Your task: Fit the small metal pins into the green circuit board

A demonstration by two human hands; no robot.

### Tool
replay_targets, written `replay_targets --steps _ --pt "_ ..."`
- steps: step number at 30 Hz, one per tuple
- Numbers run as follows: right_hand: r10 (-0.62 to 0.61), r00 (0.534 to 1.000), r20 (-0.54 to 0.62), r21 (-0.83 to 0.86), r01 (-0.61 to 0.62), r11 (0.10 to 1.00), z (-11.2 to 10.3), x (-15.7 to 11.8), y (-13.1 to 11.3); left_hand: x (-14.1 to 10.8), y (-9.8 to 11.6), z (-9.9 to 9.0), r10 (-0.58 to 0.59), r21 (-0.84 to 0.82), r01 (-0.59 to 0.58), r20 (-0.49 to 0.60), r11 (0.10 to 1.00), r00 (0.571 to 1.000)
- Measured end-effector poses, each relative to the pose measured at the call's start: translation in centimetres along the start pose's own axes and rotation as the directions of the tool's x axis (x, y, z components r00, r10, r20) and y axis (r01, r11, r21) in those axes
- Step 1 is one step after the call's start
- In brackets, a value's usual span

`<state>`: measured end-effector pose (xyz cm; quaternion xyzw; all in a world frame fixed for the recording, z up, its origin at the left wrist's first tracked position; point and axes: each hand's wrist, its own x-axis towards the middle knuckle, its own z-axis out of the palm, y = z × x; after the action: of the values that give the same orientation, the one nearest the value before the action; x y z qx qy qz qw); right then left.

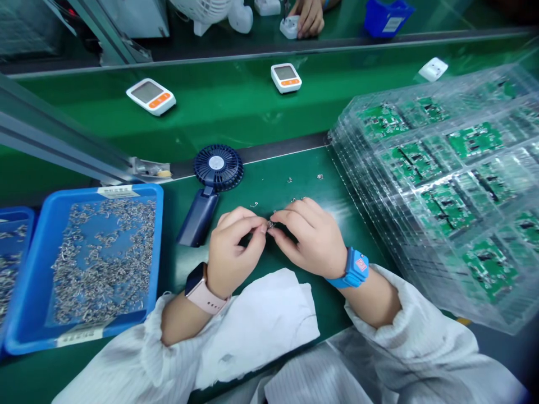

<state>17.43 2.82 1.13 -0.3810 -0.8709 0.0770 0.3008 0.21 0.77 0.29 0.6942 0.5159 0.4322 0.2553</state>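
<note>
My left hand (pixel 236 247) and my right hand (pixel 312 235) meet over the green bench, fingertips pinched together. Between them is a tiny shiny metal clip (pixel 270 224), partly covered by the fingers; its exact shape is too small to make out. Both hands are closed on it. A few similar loose metal pieces (pixel 254 205) lie on the bench just beyond my fingers. Below my hands a white cloth (pixel 269 314) is spread on the bench.
A blue tray (pixel 158 247) of many small metal parts stands left, beside a dark handheld fan (pixel 197 219). Stacked clear trays (pixel 366 151) with circuit boards fill the right. White-and-orange devices (pixel 151 96) lie on the green ledge. Across it, a co-worker's hand (pixel 310 17) holds a white casing.
</note>
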Motion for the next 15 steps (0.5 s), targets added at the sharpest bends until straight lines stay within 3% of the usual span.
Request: replay_targets --steps 8,15 --pt "-0.068 0.997 0.026 -0.094 0.070 0.993 0.13 0.01 0.32 0.04 0.10 0.03 -0.009 0.023 0.008 0.022 1.000 1.000" --pt "-0.061 0.997 0.053 -0.126 0.067 0.990 0.29 0.05 0.44 -0.10 0.06 0.19 0.064 0.081 -0.067 0.042 0.994 0.997"
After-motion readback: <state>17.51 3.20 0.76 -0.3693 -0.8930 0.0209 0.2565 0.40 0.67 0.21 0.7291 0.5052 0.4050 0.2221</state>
